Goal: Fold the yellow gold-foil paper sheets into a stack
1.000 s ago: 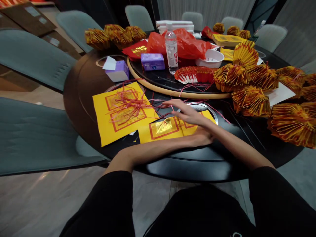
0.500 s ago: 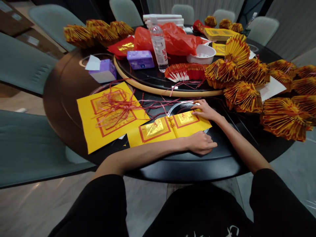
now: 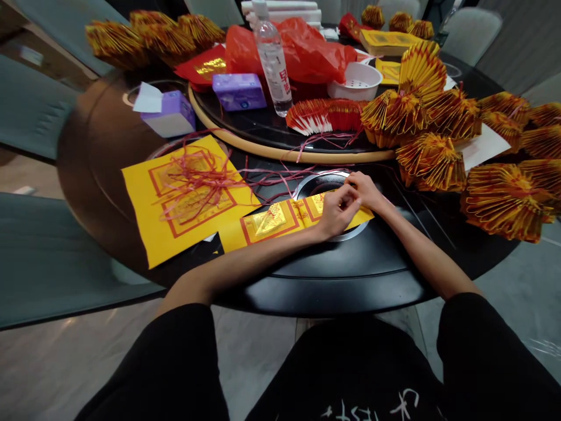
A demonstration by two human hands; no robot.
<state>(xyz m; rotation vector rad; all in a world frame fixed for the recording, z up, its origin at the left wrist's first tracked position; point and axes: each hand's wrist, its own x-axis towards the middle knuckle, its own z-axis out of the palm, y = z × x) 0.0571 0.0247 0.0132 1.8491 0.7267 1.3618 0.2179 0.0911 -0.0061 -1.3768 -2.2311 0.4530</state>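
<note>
A strip of yellow joss paper [image 3: 232, 235] with red frames and gold foil squares lies in front of me, a crease across its middle. My left hand [image 3: 338, 215] is over its right part, thumb and fingertips curled together in a pinch; what is between them is hidden. Against it, at the strip's upper right edge, my right hand [image 3: 366, 190] has bent, closed fingers; their grip is mostly hidden. To the left, a larger yellow sheet [image 3: 142, 202] carries a loose bunch of pinkish-red ties [image 3: 205, 181]. Several strands trail rightward toward my hands.
Pleated gold paper bundles [image 3: 508, 202] crowd the right side. On the dark turntable stand a water bottle [image 3: 274, 67], a purple tissue pack [image 3: 239, 92], a white basket [image 3: 356, 82], a red plastic bag [image 3: 302, 49] and a red-and-white pleated fan [image 3: 326, 115]. An opened tissue pack [image 3: 173, 114] sits left.
My left hand has moved up and left from the strip's lower edge, going from a fist to a pinch. My right hand's spread fingers have drawn in, and the hands now meet.
</note>
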